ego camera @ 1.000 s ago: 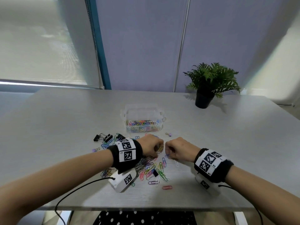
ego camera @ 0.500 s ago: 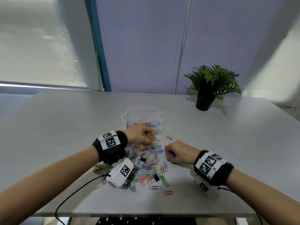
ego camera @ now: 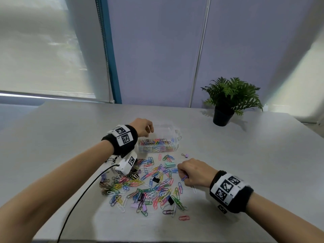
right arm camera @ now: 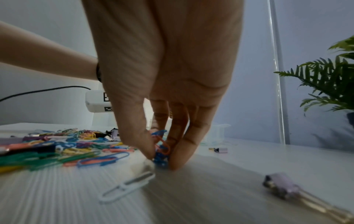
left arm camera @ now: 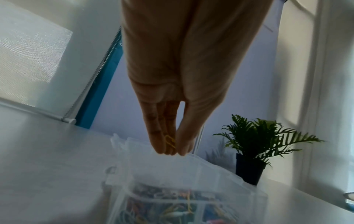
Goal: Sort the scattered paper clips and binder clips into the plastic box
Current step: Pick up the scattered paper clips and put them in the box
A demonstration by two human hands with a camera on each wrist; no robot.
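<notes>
A clear plastic box (ego camera: 176, 133) (left arm camera: 191, 174) holding coloured paper clips stands mid-table. My left hand (ego camera: 142, 128) (left arm camera: 172, 149) hovers over the box's far left part, thumb and fingers pinching a yellow paper clip (left arm camera: 169, 140). A scatter of coloured paper clips (ego camera: 145, 186) (right arm camera: 57, 148) and several small binder clips lies in front of the box. At the pile's right edge, my right hand (ego camera: 184, 176) (right arm camera: 162, 157) has its fingertips on the table, pinching a small bunch of blue and orange paper clips (right arm camera: 161, 150).
A potted fern (ego camera: 229, 99) stands at the back right. A lilac binder clip (ego camera: 185, 155) lies right of the box, another (right arm camera: 283, 188) lies near my right hand, and a white paper clip (right arm camera: 126, 187) lies just in front of it. A black cable (ego camera: 84, 195) trails from my left wrist.
My left hand rose from the pile and moved back over the box, carrying a yellow clip. My right hand stayed at the pile's right edge, gathering clips.
</notes>
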